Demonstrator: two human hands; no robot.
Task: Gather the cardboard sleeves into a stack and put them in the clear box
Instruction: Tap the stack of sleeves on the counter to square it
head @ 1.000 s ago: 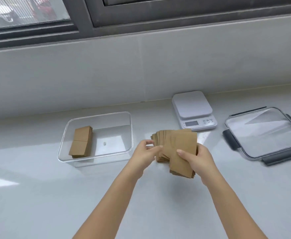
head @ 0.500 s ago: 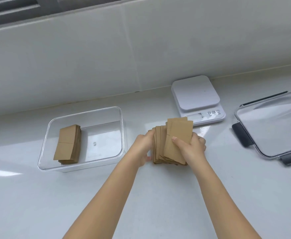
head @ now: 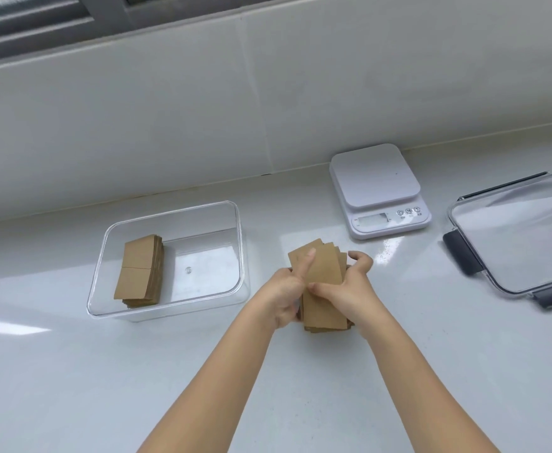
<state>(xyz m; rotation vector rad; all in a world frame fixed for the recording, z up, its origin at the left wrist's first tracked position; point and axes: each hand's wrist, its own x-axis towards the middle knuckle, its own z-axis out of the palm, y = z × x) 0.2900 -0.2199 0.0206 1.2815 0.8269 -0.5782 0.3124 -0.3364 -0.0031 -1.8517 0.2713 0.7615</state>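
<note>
A bundle of brown cardboard sleeves [head: 325, 282] sits between both hands at the middle of the counter, its far ends fanned out. My left hand [head: 284, 294] grips its left side, thumb pressed flat on the top sleeve. My right hand [head: 353, 287] holds the right side, thumb on top and fingers curled round the far edge. The clear box [head: 240, 256] stands open just to the left, apart from the hands. A stack of sleeves [head: 139, 271] lies flat in its left half; its right half is bare.
A white kitchen scale [head: 377, 188] stands behind and right of the hands. The box's clear lid [head: 526, 233] with dark grey clasps lies at the far right. A tiled wall and window sill run along the back of the pale counter.
The fanned sleeves have been pulled together into a tighter bundle. My left thumb now lies on top of it and both hands clamp its sides. The view has tilted down.
</note>
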